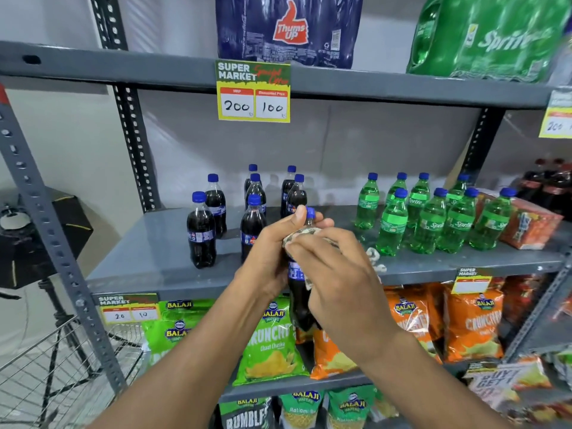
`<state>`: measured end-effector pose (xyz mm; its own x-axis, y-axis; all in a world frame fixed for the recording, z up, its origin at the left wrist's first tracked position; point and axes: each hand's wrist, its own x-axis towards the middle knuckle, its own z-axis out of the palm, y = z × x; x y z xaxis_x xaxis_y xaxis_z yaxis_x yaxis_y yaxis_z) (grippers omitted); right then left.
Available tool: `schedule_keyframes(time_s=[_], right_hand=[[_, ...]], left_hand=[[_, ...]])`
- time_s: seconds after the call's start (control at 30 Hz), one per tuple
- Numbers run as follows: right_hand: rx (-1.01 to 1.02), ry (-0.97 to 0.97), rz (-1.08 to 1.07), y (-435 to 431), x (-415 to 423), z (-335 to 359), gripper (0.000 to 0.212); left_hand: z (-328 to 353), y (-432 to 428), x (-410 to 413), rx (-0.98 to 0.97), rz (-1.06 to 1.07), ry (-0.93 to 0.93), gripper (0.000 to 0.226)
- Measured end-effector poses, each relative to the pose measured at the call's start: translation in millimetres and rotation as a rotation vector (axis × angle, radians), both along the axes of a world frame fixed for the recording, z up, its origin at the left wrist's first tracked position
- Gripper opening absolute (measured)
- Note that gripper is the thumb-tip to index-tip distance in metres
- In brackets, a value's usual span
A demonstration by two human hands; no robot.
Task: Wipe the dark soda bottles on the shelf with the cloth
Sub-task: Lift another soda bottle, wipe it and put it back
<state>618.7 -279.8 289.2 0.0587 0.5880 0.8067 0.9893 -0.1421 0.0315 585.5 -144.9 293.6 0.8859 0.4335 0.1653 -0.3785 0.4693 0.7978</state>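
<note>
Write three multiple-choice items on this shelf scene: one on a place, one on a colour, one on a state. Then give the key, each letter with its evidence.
1. Where do the green Sprite bottles stand relative to the dark soda bottles on the shelf?
A. to their left
B. to their right
C. one shelf below

2. What colour are the dark soda bottles' caps?
A. red
B. white
C. blue

3. What state is the held soda bottle in?
A. lifted off the shelf
B. lying flat
C. uncapped

Key: B, the green group fills the shelf's right side; C, every cap is blue; A, the left hand grips it before the shelf edge while the right hand presses the cloth on it.
</note>
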Motion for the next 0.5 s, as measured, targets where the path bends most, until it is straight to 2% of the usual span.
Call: schedule_keyframes(time_s=[0.17, 0.33, 0.5], right_hand=[[-0.108, -0.081, 0.021, -17.4, -5.3, -28.3, 0.041], [-0.202, -0.145, 0.066, -34.0, -1.2, -70.2, 0.055], [-0.068, -0.023, 0.100, -21.8, 2.9, -37.8, 0.049]], left_hand=[[2.8, 3.5, -0.2, -0.054, 0.062, -0.045, 0.034], [10.1, 8.8, -4.5, 0.031, 0.154, -0.064, 0.032], [8.0, 4.3, 2.7, 0.020, 0.137, -0.062, 0.035]])
